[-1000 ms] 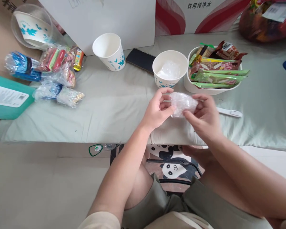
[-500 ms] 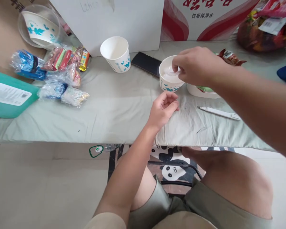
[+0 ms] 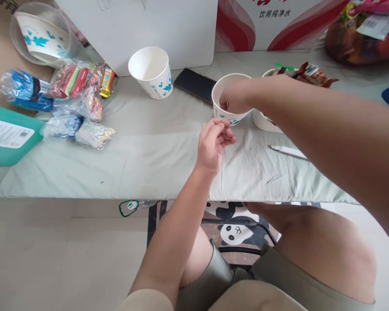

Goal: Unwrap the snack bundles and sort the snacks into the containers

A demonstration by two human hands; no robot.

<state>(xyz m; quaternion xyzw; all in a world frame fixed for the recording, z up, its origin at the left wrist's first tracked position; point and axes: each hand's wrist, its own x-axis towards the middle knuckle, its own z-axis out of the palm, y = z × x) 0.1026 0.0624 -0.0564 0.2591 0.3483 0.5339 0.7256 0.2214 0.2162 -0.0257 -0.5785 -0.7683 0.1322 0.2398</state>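
My right hand [image 3: 236,97] reaches down into a white paper cup [image 3: 216,96] with a blue-green leaf print. Its fingers look bent together, and the cup wall and the hand itself hide their tips and whatever they hold. My left hand [image 3: 214,140] is just in front of this cup, thumb against forefinger, the other fingers curled; nothing shows in it. I cannot tell whether it touches the cup. A second paper cup [image 3: 154,75] stands upright to the left. Between the two cups lies a black phone [image 3: 194,84], partly behind the nearer one.
Right of the cup is a white container [image 3: 262,122] with a brown snack packet [image 3: 313,75]. A white cutter-like tool [image 3: 288,150] lies before it. Wrapped snacks [image 3: 76,82] and a teal package [image 3: 11,138] are at left, white and red boxes [image 3: 168,30] behind.
My right hand has gone deeper into the cup; the clear plastic seen at its fingers is now hidden. My left hand has moved slightly up and left, its thumb now meeting the forefinger.
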